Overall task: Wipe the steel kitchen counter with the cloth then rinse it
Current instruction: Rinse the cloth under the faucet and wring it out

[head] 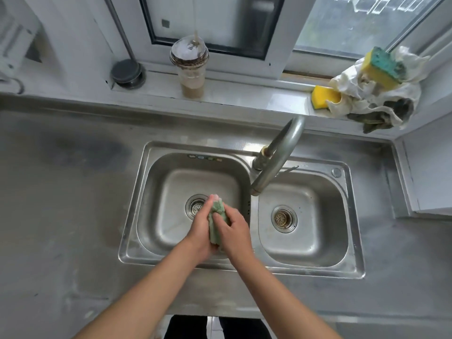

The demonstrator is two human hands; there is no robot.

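A pale green cloth [215,226], bunched into a roll, is squeezed between both my hands over the left basin [171,192] of the steel double sink. My left hand [201,228] wraps it from the left and my right hand [236,231] presses it from the right. The faucet [276,162] curves from behind the basins, its spout ending over the divider, above and right of the cloth. No water stream is visible. The steel counter [61,192] surrounds the sink and looks streaked and damp.
The right basin [318,231] holds nothing but its drain. On the window ledge stand a plastic drink cup [190,67], a dark round lid [127,73], two yellow sponges [325,96] and a heap of white rags [376,99]. A wall corner juts in at right.
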